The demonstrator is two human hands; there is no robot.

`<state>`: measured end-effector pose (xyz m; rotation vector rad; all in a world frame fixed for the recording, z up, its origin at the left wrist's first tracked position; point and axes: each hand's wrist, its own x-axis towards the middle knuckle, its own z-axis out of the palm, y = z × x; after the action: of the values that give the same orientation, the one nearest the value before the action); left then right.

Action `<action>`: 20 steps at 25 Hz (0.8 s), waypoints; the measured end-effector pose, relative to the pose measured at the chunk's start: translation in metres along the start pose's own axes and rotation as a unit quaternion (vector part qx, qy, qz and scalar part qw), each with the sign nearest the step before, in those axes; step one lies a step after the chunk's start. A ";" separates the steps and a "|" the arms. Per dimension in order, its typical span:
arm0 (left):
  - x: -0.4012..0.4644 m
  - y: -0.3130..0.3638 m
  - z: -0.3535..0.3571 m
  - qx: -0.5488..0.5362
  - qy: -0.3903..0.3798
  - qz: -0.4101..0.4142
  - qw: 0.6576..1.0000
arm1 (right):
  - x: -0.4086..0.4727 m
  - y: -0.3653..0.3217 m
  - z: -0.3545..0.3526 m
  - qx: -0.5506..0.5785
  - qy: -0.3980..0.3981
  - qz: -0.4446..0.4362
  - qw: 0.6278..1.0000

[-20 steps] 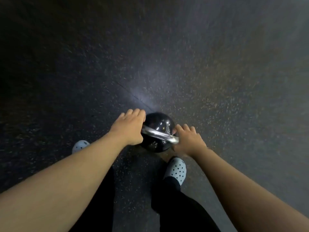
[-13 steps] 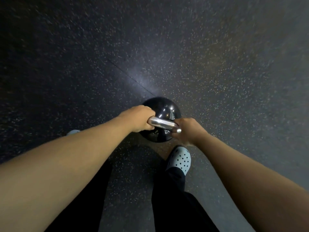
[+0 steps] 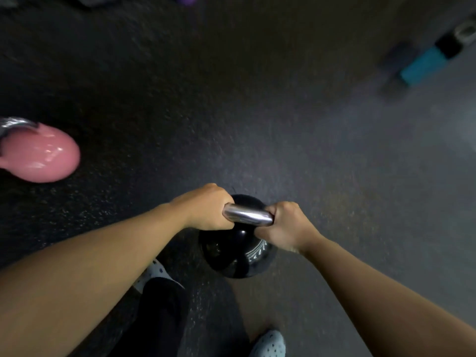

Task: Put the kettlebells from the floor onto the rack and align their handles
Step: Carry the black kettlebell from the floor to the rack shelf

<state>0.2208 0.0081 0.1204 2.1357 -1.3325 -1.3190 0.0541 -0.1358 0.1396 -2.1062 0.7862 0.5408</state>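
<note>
Head view: both hands, left (image 3: 206, 206) and right (image 3: 283, 226), grip the black kettlebell's (image 3: 237, 253) handle (image 3: 247, 215).

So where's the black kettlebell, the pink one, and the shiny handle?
black kettlebell (image 3: 233, 256): head view, on its round body.
pink kettlebell (image 3: 41, 157): head view, on its glossy body.
shiny handle (image 3: 247, 215): head view, on the bar's middle.

floor: dark speckled rubber gym floor (image 3: 257, 112) | light: dim, paler grey toward right | far right: blurred teal block (image 3: 422, 65)
</note>
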 end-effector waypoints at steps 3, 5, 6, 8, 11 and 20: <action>-0.031 -0.022 -0.091 -0.009 0.101 -0.021 0.995 | 0.045 -0.101 -0.041 -0.058 0.021 -0.074 0.995; -0.047 -0.043 -0.160 0.003 0.150 -0.025 0.988 | 0.078 -0.173 -0.066 -0.089 0.038 -0.119 0.988; -0.057 -0.054 -0.193 0.006 0.170 -0.032 0.985 | 0.094 -0.208 -0.075 -0.105 0.040 -0.143 0.983; -0.071 -0.078 -0.258 0.017 0.207 -0.034 0.978 | 0.130 -0.273 -0.092 -0.124 0.056 -0.188 0.973; -0.089 -0.119 -0.340 0.078 0.267 -0.058 0.959 | 0.188 -0.355 -0.106 -0.149 0.080 -0.234 0.958; -0.110 -0.248 -0.572 0.139 0.367 -0.162 0.905 | 0.384 -0.596 -0.142 -0.181 0.069 -0.379 0.905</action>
<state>0.8110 0.1127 0.3252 2.7274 -0.8976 -0.2991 0.7552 -0.0958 0.3100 -2.5820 -0.1229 0.1067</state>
